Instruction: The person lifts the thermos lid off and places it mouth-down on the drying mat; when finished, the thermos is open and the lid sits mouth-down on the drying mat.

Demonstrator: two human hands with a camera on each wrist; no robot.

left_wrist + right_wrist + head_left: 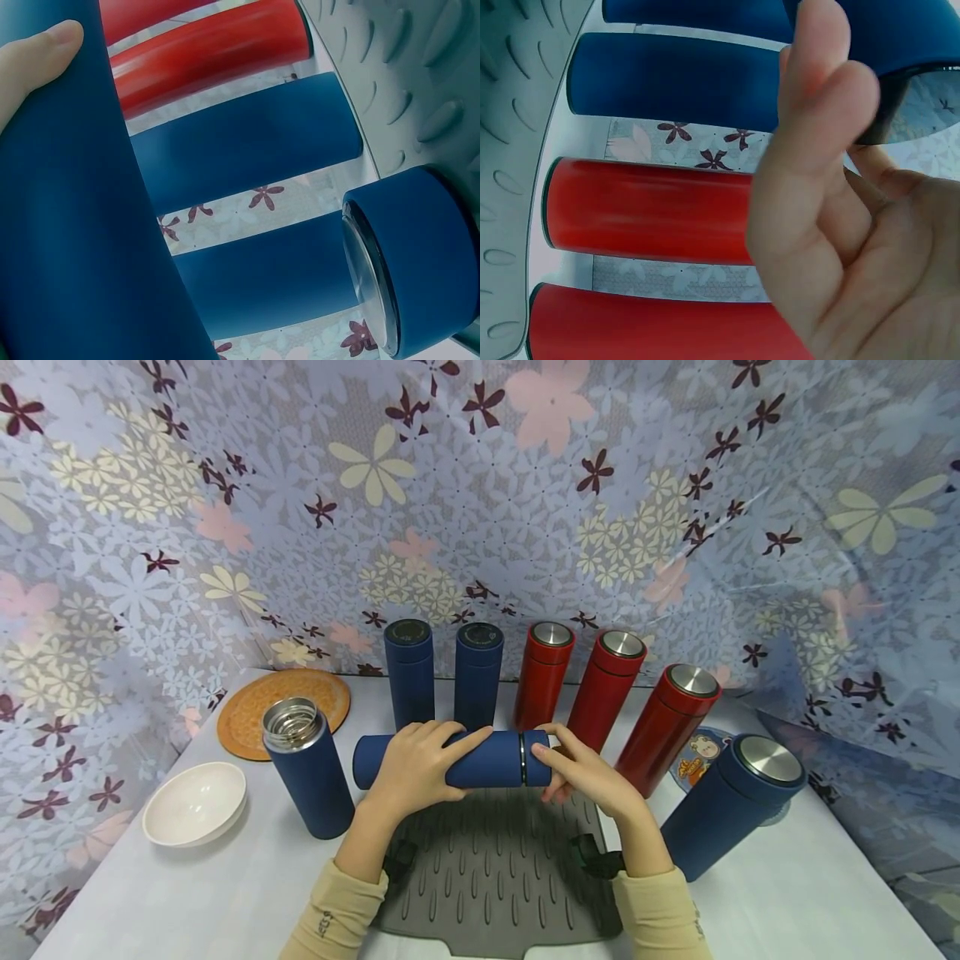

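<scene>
A blue thermos flask lies level in the air above the grey ribbed mat, its lid end to the right. My left hand grips its body from above. With thumb and fingers, my right hand holds the flask's blue lid, just past a shiny ring. In the right wrist view, the fingertips sit at the lid beside its mirror-like end. A loose blue lid, silver disc up, stands by the mat's edge in the left wrist view; the left hand hides it from the head view.
Left stands an open blue flask with bare steel mouth, near a white bowl and round brown board. Two blue flasks and several red flasks line the back. Another blue flask stands right, by a cartoon-patterned disc.
</scene>
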